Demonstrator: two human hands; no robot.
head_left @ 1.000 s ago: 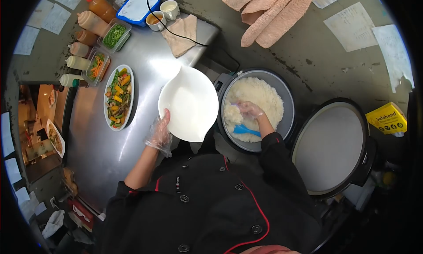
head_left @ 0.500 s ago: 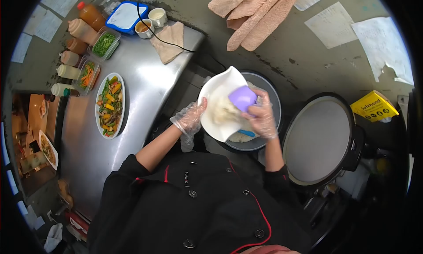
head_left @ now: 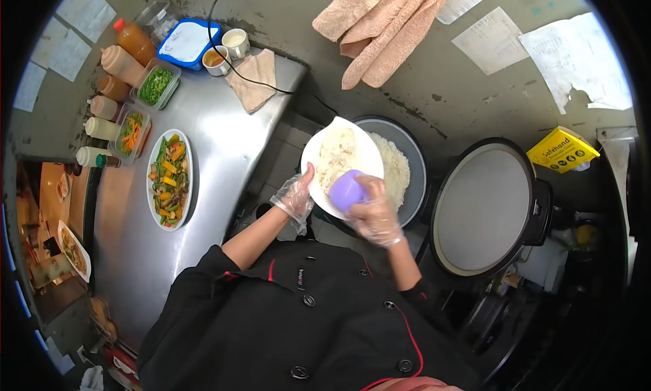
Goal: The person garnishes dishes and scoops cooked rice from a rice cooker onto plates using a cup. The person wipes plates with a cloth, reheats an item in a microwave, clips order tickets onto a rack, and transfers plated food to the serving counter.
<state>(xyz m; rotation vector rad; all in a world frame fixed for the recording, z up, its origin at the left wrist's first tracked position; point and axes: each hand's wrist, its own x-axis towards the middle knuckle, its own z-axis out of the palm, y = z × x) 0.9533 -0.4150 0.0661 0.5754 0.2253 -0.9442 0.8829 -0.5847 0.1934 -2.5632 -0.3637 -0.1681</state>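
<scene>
Fingers of the left hand grip the edge of a glossy white bowl, curved, with a pointed rim, holding clumpy pale rice. Blurred, the right hand clasps a smooth, rounded purple scoop against it, partly over the gray-rimmed pot.

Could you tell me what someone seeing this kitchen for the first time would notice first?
Probably the bright purple scoop in the plastic-gloved right hand, over the white pointed-edge bowl of rice that the gloved left hand holds, partly above the round rice cooker. Next might come the white oval plate of colourful vegetables on the steel counter, then the pink towels hanging on the wall above the cooker.
</scene>
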